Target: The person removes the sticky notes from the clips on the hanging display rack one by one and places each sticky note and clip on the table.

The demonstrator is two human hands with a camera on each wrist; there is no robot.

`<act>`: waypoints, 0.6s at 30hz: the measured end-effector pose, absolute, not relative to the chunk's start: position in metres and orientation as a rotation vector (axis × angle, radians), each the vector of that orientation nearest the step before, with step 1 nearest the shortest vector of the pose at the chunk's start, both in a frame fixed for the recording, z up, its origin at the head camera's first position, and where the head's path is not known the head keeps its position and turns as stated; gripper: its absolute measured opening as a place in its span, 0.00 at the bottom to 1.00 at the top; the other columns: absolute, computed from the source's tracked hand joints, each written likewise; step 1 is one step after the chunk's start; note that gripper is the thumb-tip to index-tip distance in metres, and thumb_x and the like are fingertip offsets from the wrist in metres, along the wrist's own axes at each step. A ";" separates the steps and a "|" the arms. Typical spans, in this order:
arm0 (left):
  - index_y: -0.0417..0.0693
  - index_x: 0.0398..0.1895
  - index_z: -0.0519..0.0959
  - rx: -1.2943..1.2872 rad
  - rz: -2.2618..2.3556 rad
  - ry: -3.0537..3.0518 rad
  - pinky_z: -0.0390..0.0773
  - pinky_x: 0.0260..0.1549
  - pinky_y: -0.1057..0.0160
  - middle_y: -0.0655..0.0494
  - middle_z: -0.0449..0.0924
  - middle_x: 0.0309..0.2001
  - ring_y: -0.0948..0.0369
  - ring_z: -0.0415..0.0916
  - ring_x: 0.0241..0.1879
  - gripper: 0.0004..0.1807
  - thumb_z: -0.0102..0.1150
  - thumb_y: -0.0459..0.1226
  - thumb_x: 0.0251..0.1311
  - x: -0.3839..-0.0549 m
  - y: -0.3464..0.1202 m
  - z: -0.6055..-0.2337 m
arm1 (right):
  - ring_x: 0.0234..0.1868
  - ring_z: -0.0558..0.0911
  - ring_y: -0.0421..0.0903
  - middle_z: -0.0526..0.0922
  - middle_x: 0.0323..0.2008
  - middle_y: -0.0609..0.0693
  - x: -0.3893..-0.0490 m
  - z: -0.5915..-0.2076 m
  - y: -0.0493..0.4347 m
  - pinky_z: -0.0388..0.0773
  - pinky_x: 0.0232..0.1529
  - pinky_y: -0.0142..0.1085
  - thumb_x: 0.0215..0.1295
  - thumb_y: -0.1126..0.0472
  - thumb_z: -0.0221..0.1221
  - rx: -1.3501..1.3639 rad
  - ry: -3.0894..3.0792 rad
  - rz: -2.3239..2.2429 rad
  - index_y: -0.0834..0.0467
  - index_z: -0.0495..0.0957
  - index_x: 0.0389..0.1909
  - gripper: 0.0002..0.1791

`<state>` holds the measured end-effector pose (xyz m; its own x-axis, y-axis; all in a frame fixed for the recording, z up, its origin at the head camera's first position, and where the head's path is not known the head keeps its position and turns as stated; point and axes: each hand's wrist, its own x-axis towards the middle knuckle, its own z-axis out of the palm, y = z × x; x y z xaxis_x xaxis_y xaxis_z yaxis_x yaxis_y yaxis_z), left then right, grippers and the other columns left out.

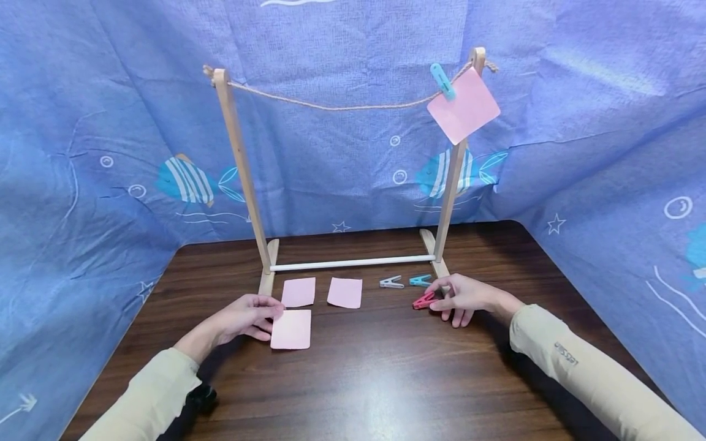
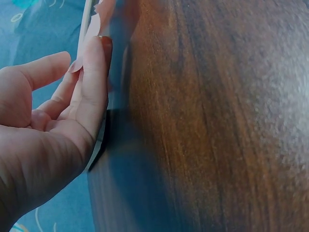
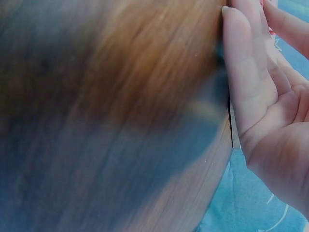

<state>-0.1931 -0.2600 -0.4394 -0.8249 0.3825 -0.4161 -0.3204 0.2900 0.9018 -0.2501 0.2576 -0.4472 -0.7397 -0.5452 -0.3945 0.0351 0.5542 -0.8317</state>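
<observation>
Paper [image 1: 291, 332], pink and square: at the fingertips of the left hand [image 1: 250, 317], pinched by its near-hand far corner between thumb and forefinger, other fingers loosely bent. Whether its lower edge touches the worktop [image 1: 358, 386]: cannot tell.

Red clothespin [image 1: 424, 300]: at the tips of the right hand [image 1: 460, 300], pinched between thumb and forefinger, remaining fingers hanging relaxed (the right wrist view shows only a sliver of red).

Just beyond the left hand's fingertips lies a pink sheet [image 1: 298, 292]; farther to that hand's right, a second sheet [image 1: 345, 294]. Just beyond the right forefinger, a blue clothespin [image 1: 420, 280]; left of that, a grey clothespin [image 1: 391, 282].

Beyond both hands stands a wooden frame [image 1: 241, 159] with a white crossbar [image 1: 353, 263] low down. Well above the right hand, a turquoise clothespin [image 1: 443, 81] fastens a tilted hanging sheet [image 1: 467, 107] to the rope [image 1: 331, 109].
</observation>
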 end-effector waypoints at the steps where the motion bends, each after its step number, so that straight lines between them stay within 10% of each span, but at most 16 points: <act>1: 0.29 0.58 0.73 0.058 1.579 1.995 0.87 0.37 0.56 0.47 0.79 0.42 0.54 0.84 0.38 0.23 0.59 0.40 0.72 -0.193 -0.260 -0.439 | 0.18 0.85 0.50 0.84 0.24 0.58 -0.250 -0.447 0.258 0.83 0.17 0.43 0.70 0.55 0.65 -0.411 2.149 -1.166 0.60 0.74 0.61 0.24; 18: 0.32 0.67 0.70 0.048 1.528 2.069 0.86 0.37 0.58 0.47 0.80 0.46 0.55 0.82 0.42 0.29 0.60 0.43 0.72 -0.196 -0.264 -0.432 | 0.21 0.86 0.51 0.84 0.27 0.58 -0.252 -0.442 0.260 0.84 0.19 0.44 0.71 0.55 0.64 -0.436 2.145 -1.151 0.60 0.75 0.60 0.21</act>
